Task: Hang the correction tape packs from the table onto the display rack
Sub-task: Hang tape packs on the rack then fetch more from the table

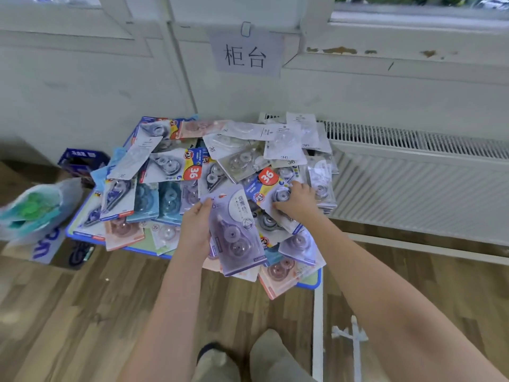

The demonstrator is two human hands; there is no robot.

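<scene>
A low blue-edged table (314,282) is heaped with several correction tape packs (170,166) in clear blister cards. My left hand (197,230) grips a purple pack (237,232) by its left edge, holding it just above the pile's front. My right hand (298,201) reaches into the heap and curls its fingers round a white pack with a red "36" sticker (272,188), which still lies on the pile. No display rack is in view.
A white radiator (413,183) runs along the wall right of the table. A plastic bag (35,213) and a blue box (82,161) sit on the floor at the left. A paper sign (245,55) hangs on the wall. Wooden floor lies in front.
</scene>
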